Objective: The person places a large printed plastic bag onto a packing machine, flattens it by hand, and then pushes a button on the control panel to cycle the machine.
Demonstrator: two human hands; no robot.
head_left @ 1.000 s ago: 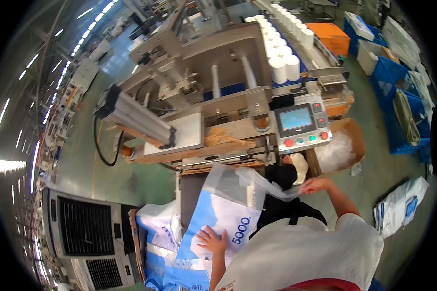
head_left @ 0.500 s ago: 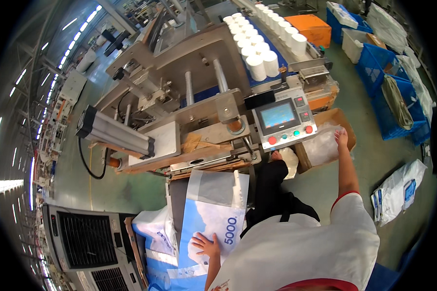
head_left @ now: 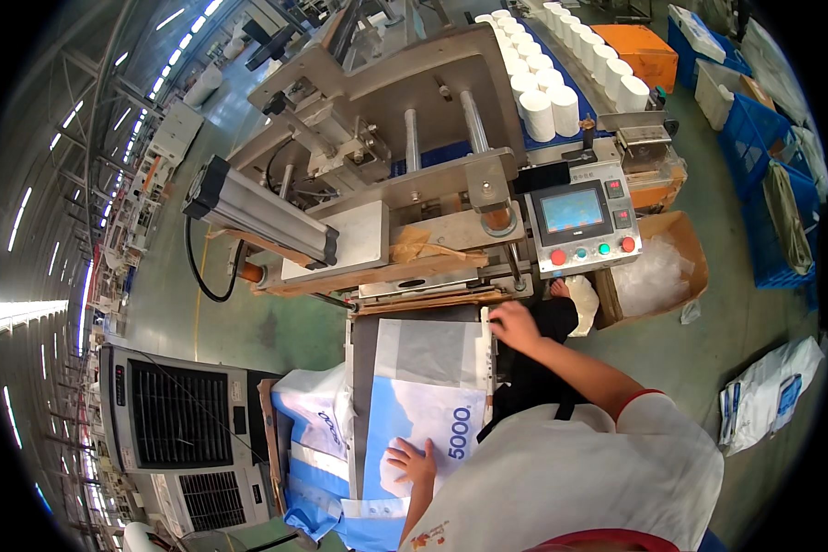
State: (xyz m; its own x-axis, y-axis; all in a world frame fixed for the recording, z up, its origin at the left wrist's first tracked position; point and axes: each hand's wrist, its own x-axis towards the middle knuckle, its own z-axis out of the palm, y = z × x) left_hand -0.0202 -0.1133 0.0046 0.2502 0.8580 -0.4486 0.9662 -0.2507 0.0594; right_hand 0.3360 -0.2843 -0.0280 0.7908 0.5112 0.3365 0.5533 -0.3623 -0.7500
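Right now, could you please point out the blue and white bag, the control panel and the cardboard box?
blue and white bag (head_left: 420, 405): head view, its flat middle.
control panel (head_left: 575, 211): head view, its lit screen.
cardboard box (head_left: 696, 248): head view, its right wall.

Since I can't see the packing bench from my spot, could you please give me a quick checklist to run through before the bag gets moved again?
1. Left hand flat on the blue-and-white plastic bag, near its lower end: ok.
2. Right hand at the bag's upper right corner, beside the machine's mouth: ok.
3. Bag lying flat on the grey feed table: ok, no big folds visible.
4. Bag's top edge under the steel sealing machine: cannot tell, hidden.
5. Right grip closed on the bag's edge: cannot tell.
6. Control panel with small screen and coloured buttons lit: ok.
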